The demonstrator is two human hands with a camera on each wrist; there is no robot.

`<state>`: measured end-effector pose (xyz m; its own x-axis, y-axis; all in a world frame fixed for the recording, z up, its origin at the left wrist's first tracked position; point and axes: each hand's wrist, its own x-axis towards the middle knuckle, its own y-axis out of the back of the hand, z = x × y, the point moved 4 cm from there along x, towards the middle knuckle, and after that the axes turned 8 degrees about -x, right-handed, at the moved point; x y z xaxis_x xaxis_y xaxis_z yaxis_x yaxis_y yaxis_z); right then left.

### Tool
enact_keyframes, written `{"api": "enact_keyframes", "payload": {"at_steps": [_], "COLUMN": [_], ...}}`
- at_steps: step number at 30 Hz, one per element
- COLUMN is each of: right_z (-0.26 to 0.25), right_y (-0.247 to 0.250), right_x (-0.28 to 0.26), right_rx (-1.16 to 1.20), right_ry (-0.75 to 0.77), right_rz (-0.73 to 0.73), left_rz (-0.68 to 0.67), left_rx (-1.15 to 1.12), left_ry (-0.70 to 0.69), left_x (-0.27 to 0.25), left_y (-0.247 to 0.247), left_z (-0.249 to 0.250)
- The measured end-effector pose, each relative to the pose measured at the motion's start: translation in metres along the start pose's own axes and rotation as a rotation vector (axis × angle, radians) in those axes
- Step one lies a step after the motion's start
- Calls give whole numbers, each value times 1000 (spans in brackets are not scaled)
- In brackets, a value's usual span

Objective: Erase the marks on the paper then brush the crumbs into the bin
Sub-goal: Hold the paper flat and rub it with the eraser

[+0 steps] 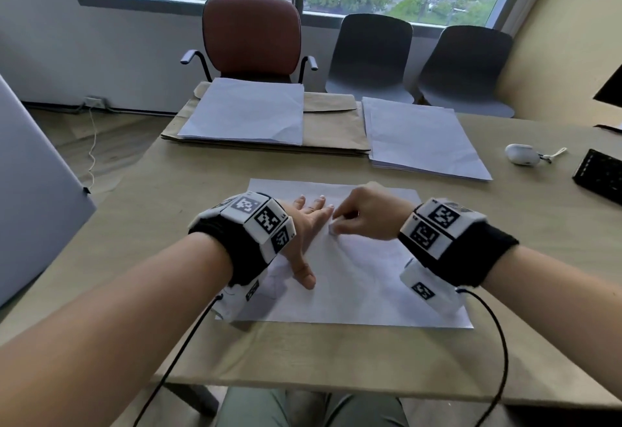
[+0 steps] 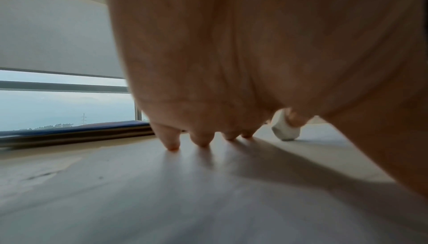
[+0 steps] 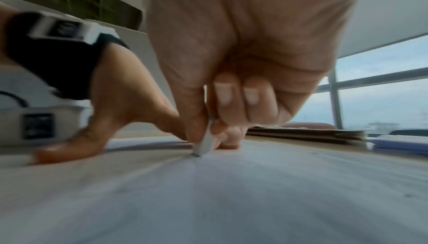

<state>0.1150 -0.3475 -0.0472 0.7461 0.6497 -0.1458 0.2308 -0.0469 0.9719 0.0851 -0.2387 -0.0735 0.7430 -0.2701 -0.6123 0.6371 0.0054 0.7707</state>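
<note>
A white sheet of paper [image 1: 363, 285] lies on the tan table [image 1: 202, 174] in front of me. My left hand [image 1: 304, 224] lies flat on the sheet's left part, fingers spread and straight; in the left wrist view its fingertips [image 2: 172, 144] press the paper [image 2: 185, 202]. My right hand [image 1: 356, 216] pinches a small white eraser [image 1: 332, 231] between thumb and fingers, its tip down on the paper just right of the left fingers. The eraser [image 3: 205, 144] touches the sheet [image 3: 254, 193] in the right wrist view, and also shows as the eraser [image 2: 284, 130] beyond my left palm. No bin is in view.
Two stacks of white sheets [image 1: 245, 113] [image 1: 420, 137] lie at the table's far side, the left one on brown envelopes [image 1: 333, 127]. A white earbud case [image 1: 521, 154] and black keyboard [image 1: 600, 174] sit at the right. Three chairs [image 1: 252, 36] stand behind the table.
</note>
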Motion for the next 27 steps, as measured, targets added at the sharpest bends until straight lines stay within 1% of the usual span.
{"api": "enact_keyframes", "payload": {"at_steps": [2, 4, 6, 7, 8, 10, 11, 12, 14, 16, 17, 18, 19, 22, 23, 25, 27], "right_z": [-7, -15, -13, -10, -5, 3, 4, 2, -7, -17, -18, -17, -13, 1, 1, -6, -15], "right_y": [-7, -13, -12, -9, -5, 0, 0, -1, -7, -13, -14, -13, -10, -3, -4, -9, -15], "right_x": [-12, -27, -30, -25, -17, -2, 0, -1, -15, -32, -35, -34, -27, -6, -5, -15, -31], "right_rx": [10, 52, 62, 49, 43, 58, 65, 68, 76, 109, 104, 80, 54, 73, 85, 91, 86], "right_ry": [73, 144, 141, 119, 92, 30, 13, 16, 80, 136, 150, 149, 134, 45, 41, 94, 153], "right_rz": [-46, -165, -252, -250, -214, -83, -37, -30, -109, -243, -287, -298, -276, -107, -78, -114, -231], "left_rz": [-8, -22, -27, -24, -19, -7, -1, 6, 13, 3, 2, 4, 5, 15, 17, 16, 6], "left_rx": [9, 16, 24, 34, 47, 51, 49, 56, 85, 102, 110, 117, 123, 118, 114, 106, 92], "left_ry": [7, 5, 6, 9, 12, 15, 17, 22, 31, 47, 53, 57, 60, 57, 57, 59, 60], "left_x": [1, 3, 3, 3, 3, 3, 3, 4, 6, 9, 10, 10, 10, 8, 8, 10, 11], "left_y": [-1, -2, -2, -2, -1, 0, 0, 0, -1, -2, -3, -2, -2, -1, -1, -2, -3], "left_z": [-1, 0, 2, 3, 4, 5, 6, 6, 5, 5, 5, 5, 7, 8, 7, 5, 4]}}
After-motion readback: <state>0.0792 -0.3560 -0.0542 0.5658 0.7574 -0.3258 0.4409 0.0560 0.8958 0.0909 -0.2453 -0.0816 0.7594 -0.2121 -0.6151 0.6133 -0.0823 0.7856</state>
